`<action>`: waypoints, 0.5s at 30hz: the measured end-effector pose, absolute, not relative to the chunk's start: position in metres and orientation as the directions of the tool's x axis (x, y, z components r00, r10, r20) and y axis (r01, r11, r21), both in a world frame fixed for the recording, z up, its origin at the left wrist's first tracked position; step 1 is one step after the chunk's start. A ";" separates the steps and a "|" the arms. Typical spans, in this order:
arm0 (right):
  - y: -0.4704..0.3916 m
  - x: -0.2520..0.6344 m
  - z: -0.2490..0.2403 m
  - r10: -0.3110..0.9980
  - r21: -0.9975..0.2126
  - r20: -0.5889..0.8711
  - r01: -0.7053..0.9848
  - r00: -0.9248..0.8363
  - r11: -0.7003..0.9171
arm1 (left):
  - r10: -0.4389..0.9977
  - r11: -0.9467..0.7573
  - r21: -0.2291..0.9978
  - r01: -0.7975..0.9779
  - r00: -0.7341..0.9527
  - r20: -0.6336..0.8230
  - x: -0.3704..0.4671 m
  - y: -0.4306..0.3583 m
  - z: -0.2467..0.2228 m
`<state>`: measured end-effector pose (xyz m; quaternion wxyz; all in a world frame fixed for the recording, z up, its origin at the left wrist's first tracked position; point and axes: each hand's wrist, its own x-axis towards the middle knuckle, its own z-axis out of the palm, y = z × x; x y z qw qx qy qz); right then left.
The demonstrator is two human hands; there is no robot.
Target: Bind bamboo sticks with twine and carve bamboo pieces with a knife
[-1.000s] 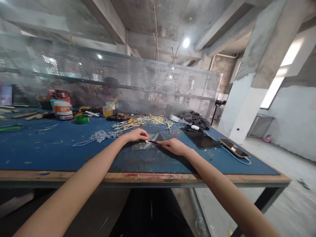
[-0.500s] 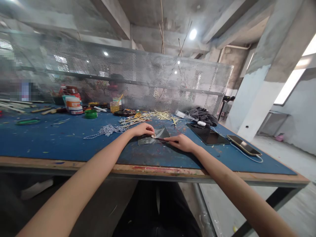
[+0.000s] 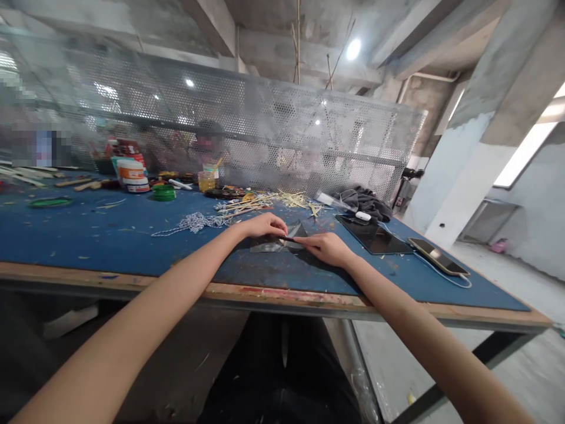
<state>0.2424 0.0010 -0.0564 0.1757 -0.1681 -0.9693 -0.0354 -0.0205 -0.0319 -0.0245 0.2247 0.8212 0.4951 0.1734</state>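
Observation:
My left hand (image 3: 267, 225) is closed, its fingertips pinched near the left end of a thin dark tool (image 3: 289, 239); a small pale piece seems to be at the fingertips, too small to make out. The fingers of my right hand (image 3: 324, 247) are wrapped round the right end of that tool. Beneath both hands a shiny grey sheet (image 3: 263, 244) lies on the blue tabletop (image 3: 256, 274), one corner raised behind the tool.
Behind the hands lie pale sticks (image 3: 251, 204) and a patterned cord (image 3: 196, 222). To the right are a black tablet (image 3: 375, 238), a phone (image 3: 436, 257) with a cable, and a dark cloth (image 3: 364, 202). Paint jars (image 3: 131, 175) stand at the back left.
The hands are closer together, and the tool between them now lies more level. The pale piece is less visible. The whole view has shifted slightly.

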 end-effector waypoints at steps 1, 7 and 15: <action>0.000 0.243 -0.056 0.315 0.012 0.357 0.342 -0.879 0.940 | 0.890 -0.410 0.544 0.732 0.452 0.062 -0.020 -0.032 -0.024; -0.001 0.244 -0.057 0.309 0.057 0.353 0.350 -0.883 0.935 | 0.890 -0.405 0.564 0.720 0.452 0.062 -0.017 -0.031 -0.024; 0.001 0.246 -0.055 0.295 0.127 0.341 0.355 -0.893 0.926 | 0.903 -0.371 0.570 0.734 0.429 0.036 -0.017 -0.033 -0.022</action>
